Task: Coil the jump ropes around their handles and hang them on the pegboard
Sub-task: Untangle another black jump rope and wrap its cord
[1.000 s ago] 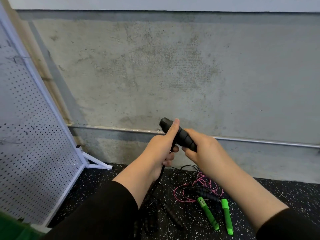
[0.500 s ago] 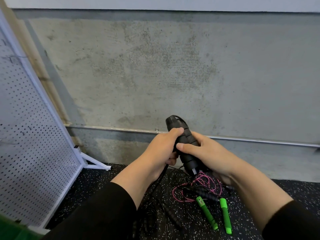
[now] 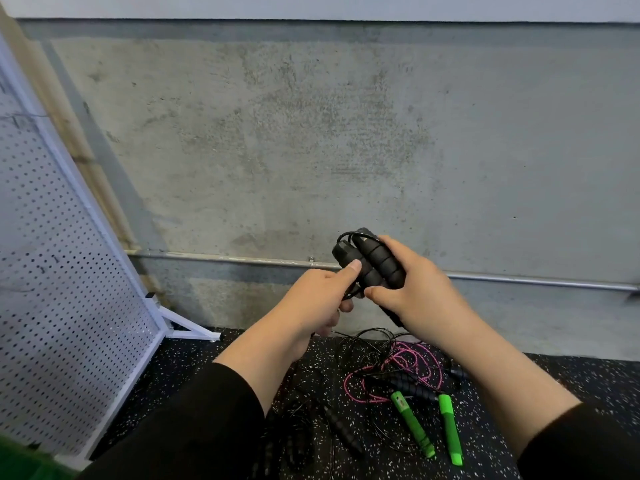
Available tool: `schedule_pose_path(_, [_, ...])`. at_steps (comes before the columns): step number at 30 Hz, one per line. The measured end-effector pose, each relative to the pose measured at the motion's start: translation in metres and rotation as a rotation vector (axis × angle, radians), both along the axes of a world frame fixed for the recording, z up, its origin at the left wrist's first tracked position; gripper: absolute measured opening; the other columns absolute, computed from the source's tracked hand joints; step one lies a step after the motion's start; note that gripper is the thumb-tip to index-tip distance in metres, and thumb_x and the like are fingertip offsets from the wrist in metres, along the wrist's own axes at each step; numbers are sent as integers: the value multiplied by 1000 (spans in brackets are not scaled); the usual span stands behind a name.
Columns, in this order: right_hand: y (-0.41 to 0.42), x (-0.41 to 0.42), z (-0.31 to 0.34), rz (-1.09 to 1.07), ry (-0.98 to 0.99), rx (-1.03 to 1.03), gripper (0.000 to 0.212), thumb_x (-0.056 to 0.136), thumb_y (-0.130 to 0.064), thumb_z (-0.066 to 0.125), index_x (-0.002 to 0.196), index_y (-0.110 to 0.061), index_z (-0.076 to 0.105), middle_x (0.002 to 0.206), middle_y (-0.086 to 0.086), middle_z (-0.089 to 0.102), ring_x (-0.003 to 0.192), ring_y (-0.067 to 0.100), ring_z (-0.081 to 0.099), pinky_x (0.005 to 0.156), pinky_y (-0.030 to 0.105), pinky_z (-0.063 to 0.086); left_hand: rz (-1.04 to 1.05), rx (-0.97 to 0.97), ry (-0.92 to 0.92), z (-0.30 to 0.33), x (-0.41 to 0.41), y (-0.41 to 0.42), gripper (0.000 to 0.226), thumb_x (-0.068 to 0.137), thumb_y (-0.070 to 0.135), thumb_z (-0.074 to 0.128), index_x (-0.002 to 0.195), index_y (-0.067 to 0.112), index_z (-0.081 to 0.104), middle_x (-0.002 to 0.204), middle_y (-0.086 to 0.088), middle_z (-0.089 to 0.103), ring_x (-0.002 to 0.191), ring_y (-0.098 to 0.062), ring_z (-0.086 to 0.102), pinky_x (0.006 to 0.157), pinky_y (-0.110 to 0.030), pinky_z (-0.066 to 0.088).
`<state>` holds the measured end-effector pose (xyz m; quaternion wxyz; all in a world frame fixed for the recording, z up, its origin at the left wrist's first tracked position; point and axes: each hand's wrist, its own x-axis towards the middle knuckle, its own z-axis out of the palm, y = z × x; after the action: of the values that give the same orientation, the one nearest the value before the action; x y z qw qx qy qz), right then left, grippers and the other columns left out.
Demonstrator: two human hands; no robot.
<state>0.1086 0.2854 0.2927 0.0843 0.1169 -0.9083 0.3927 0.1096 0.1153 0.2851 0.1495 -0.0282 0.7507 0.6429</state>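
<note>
black jump rope handles (image 3: 372,268), two ribbed grips held side by side in front of the concrete wall (image 3: 311,150), above the speckled floor (image 3: 554,382). the right hand (image 3: 415,292) has its fingers curled round the pair from the right; the left hand (image 3: 322,296) pinches them from the left, thumb pressed on the nearer handle. a thin black cord (image 3: 349,237) loops over the handle tops, and more of it trails down below the hands, so the coiling of this rope appears only begun.

on the floor lie the remaining ropes, uncoiled: a pink cord (image 3: 408,362) tangled with black cord, two green handles (image 3: 429,427) side by side, and further black handles (image 3: 343,431) nearer the viewer. the white pegboard (image 3: 62,289) stands at left, well apart from the hands; no rope can be seen hanging on the visible part. judged progress: early, with the first rope in hand and all hanging left to do.
</note>
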Motion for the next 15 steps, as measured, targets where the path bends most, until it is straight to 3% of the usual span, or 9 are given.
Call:
schedule_pose_path(3, [-3,5,-5,-42,112,202,70,82,-31,73,137,-53,36,99,-11,66,90,20,64,75,42,55,8,21,-59,2,0,-1,52,95,67,52,71,22,64,69,-1,54,43,-10,27,46,-22,18])
schedule_pose_path(6, [-2,6,-7,-105,221,405,79,87,-35,69,147,-55,20,117,-11,61,102,23,64,75,39,53,39,87,-113,5,0,-2,73,88,76,52,103,7,69,65,2,55,42,-9,26,44,-22,18])
schedule_pose_path(11, [-5,8,-13,15,314,544,79,92,-28,64,151,-52,17,126,-15,51,106,20,56,67,34,45,93,164,-122,3,2,0,64,84,75,59,92,12,67,68,2,52,44,-8,24,42,-21,16])
schedule_pose_path(15, [-11,6,-20,118,313,500,73,95,-34,61,158,-35,25,137,-12,50,106,18,49,83,34,47,172,251,-122,1,-2,-1,54,85,69,63,76,17,59,65,2,49,44,-8,22,42,-21,14])
